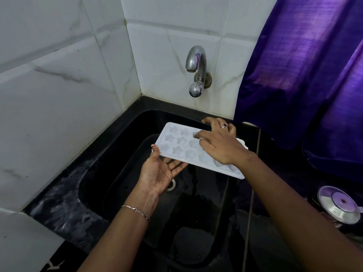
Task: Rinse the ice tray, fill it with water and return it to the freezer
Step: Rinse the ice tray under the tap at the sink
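Fingers [177,166] of my left hand [159,173] were spread flat, palm up, under the near-left edge of the ice tray [176,146], thumb hooked over the rim, so the tray was propped and pinched lightly, not wrapped. My right hand [220,144] lay on top of the tray w/ fingers curled down into the star-shaped cells; whether it gripped or just pressed, I couldn't tell. The white tray was held tilted over the black sink [121,154], above the drain, below and in front of the wall tap [197,69]. No water visible from the spout. Purple curtain [304,65] hung at the right; a steel lid [338,204] sat on the counter near my right forearm.
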Demonstrator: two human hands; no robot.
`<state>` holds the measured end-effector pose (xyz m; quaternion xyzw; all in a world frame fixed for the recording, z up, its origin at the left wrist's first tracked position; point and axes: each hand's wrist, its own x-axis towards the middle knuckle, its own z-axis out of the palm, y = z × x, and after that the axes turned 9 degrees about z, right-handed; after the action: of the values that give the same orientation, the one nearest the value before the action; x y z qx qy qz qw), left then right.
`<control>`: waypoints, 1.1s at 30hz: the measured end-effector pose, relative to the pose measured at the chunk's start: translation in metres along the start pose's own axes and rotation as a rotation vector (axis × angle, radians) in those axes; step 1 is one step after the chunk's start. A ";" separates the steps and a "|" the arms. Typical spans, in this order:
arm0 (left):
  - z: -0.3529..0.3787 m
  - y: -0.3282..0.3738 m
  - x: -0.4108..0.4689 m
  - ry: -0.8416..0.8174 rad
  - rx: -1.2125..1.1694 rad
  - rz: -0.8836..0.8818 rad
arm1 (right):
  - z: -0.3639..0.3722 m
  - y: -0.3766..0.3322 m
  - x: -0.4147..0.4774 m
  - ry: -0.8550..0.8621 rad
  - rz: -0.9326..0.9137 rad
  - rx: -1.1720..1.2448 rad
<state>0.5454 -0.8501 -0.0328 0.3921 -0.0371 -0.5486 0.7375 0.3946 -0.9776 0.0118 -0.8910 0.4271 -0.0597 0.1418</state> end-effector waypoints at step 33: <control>0.012 0.001 0.000 0.023 -0.021 0.006 | -0.008 0.005 0.006 0.133 0.071 0.052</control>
<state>0.5402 -0.8564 -0.0241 0.3904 -0.0241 -0.5422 0.7436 0.3930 -0.9869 0.0178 -0.8655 0.4651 -0.1246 0.1382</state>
